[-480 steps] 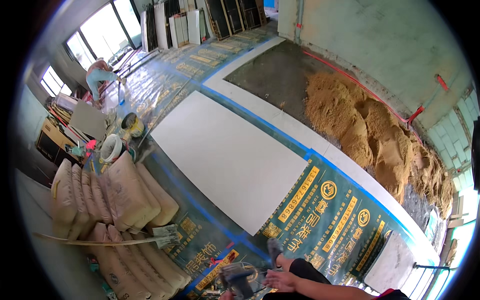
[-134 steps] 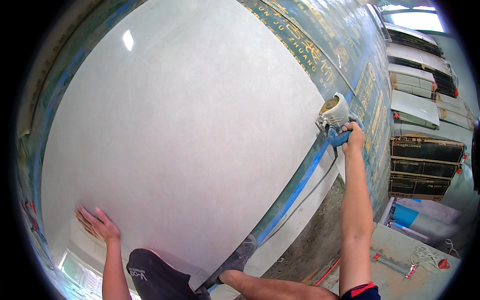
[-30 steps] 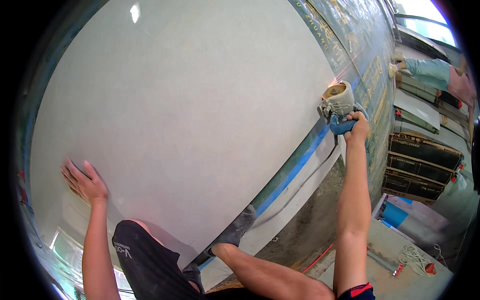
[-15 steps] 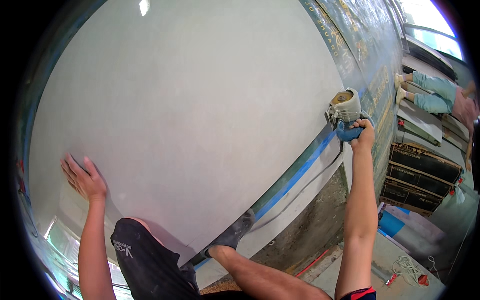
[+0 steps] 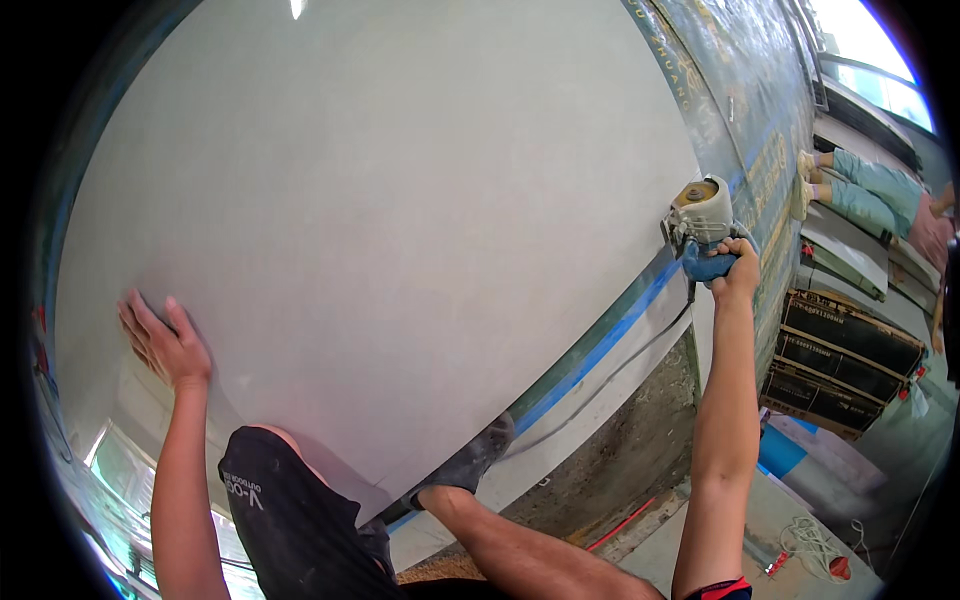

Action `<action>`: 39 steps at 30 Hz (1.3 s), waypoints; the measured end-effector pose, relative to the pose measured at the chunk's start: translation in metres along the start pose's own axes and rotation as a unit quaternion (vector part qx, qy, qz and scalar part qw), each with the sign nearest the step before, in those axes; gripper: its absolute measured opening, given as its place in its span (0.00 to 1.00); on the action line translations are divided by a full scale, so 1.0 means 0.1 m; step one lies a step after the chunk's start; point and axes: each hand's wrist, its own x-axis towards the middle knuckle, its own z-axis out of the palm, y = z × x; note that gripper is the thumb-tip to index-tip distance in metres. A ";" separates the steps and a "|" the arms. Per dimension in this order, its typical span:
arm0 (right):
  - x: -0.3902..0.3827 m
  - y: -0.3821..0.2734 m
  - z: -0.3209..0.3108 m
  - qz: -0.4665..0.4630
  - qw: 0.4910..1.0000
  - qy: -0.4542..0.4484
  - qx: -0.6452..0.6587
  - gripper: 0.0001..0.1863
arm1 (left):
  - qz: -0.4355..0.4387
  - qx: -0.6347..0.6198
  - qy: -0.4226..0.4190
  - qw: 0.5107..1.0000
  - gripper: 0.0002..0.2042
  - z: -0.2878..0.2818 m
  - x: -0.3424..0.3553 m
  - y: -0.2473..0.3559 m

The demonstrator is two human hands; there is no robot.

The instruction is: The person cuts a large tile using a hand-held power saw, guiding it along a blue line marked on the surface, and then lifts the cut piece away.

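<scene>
My right hand [image 5: 738, 268] closed round blue handle [image 5: 708, 264] of power cutter [image 5: 706, 212], cutter at right edge of big pale slab [image 5: 400, 220]. My left hand [image 5: 172, 345] open, fingers slightly spread, palm down on slab, near left. Cord [image 5: 630, 363] trails nearer from cutter. Person [image 5: 878, 190] standing far right.

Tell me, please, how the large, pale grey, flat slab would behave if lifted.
The large, pale grey, flat slab is probably stiff, as no fold shows. It may be heavy, being broad. Its glossy, light-reflecting face could feel slippery under the bare left hand.
</scene>
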 end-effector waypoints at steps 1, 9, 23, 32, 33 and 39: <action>-0.01 -0.01 -0.01 0.000 1.000 -0.002 -0.001 0.02 | 0.002 0.000 0.002 1.000 0.31 0.00 0.00 -0.01; -0.07 -0.01 0.04 0.007 1.000 -0.009 -0.016 0.03 | 0.005 -0.003 0.004 1.000 0.31 0.03 0.00 -0.04; -0.14 -0.03 0.05 0.004 1.000 0.000 -0.003 0.05 | 0.006 -0.003 0.011 1.000 0.31 0.04 0.04 -0.03; -0.07 -0.02 -0.05 0.015 1.000 0.001 -0.007 0.06 | 0.008 0.006 0.008 1.000 0.32 0.05 0.07 -0.03; -0.10 -0.02 -0.01 0.014 1.000 0.003 -0.009 0.06 | 0.008 0.008 0.008 1.000 0.32 0.05 0.07 -0.04; -0.17 -0.05 0.01 0.016 1.000 -0.003 -0.010 0.06 | 0.002 0.016 0.002 1.000 0.32 0.04 0.09 -0.03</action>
